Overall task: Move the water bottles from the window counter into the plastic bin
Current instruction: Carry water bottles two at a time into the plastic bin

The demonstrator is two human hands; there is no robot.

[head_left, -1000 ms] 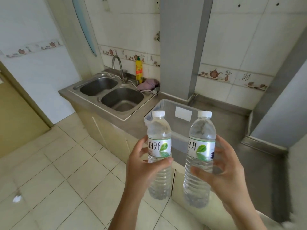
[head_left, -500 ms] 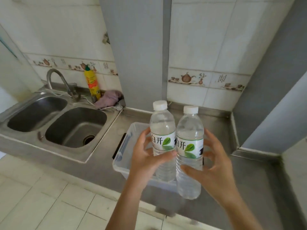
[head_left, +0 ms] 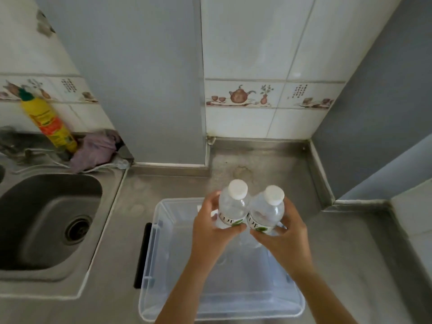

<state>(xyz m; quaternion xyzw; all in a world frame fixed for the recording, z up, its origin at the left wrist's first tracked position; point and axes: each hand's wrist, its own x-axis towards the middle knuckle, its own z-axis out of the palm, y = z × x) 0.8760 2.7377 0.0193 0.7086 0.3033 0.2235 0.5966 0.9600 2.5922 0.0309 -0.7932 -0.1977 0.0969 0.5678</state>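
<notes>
Nearest to us, our left hand (head_left: 211,230) wraps around the left water bottle (head_left: 232,206) at its label, and our right hand (head_left: 284,232) grips the right water bottle (head_left: 266,211) the same way, fingers clenched around each body. We hold both upright with their sides touching and their white caps up, over the far half of the clear plastic bin (head_left: 149,244); carrying them as a pair likely lets us set them down together, standing side by side. Whether their bases already meet the bin's floor we cannot tell. The bin seems otherwise empty, and it sits on the steel counter (head_left: 350,253) just right of the sink (head_left: 46,220), whose basin holds nothing visible. Farther back, a yellow bottle (head_left: 50,125) and a purple cloth (head_left: 95,148) rest against the tiled wall (head_left: 245,54).
</notes>
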